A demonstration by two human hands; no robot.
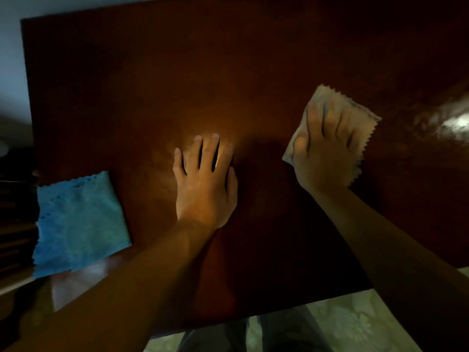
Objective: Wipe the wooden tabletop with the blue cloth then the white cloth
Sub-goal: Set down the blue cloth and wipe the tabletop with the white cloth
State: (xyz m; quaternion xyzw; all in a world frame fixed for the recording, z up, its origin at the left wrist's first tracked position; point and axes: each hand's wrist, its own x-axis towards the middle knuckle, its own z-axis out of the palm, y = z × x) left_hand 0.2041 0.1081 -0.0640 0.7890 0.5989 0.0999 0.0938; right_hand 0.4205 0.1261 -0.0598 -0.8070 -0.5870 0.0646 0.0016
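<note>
My right hand (pixel 327 148) lies on the white cloth (pixel 337 128), fingers spread and nearly straight, pressing it flat to the tabletop (pixel 177 85). The cloth sits toward the right of the table, about midway between near and far edge; its zigzag-cut edges stick out past my fingertips on the far side and along the right. My fingers there look a little blurred.

My left hand (pixel 205 184) rests flat on the bare wood near the middle, palm down, fingers straight and slightly apart, holding nothing. A warm patch of light falls on the wood just around its fingertips.

The blue cloth (pixel 78 224) lies folded at the left edge of the table, on the near side, well apart from both hands. Its left edge hangs a little over the table's side. Nobody touches it.

The wood is dark reddish brown and glossy, with a bright glare at the far right. Beyond the near edge, a pale patterned floor (pixel 355 323) shows below.
</note>
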